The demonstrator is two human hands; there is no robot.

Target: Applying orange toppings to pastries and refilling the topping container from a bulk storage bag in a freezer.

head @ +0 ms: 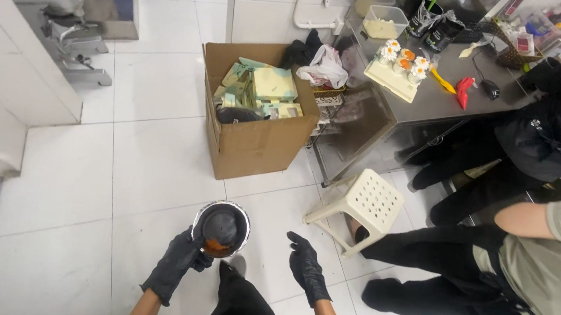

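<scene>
Head view shows the gloved left hand [177, 262] holding a nearly emptied metal bowl [221, 229] with an orange smear above the floor, while the right hand [305, 266] hangs open and empty.

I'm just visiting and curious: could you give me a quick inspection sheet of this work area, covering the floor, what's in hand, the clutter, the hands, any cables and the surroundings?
Surface: white tiled floor, bare near the feet.
Things in hand: round metal bowl, dark inside with an orange-brown residue at its lower edge.
Clutter: open cardboard box full of flattened pale green and yellow cartons; white plastic stool tipped on its side.
Hands: left hand, in a black glove, grips the bowl's rim; right hand, also gloved, open and empty.
Cables: a dark cord on the steel counter; its ends cannot be told.
Surroundings: two other people to the right; small decorated cakes on a tray.
</scene>
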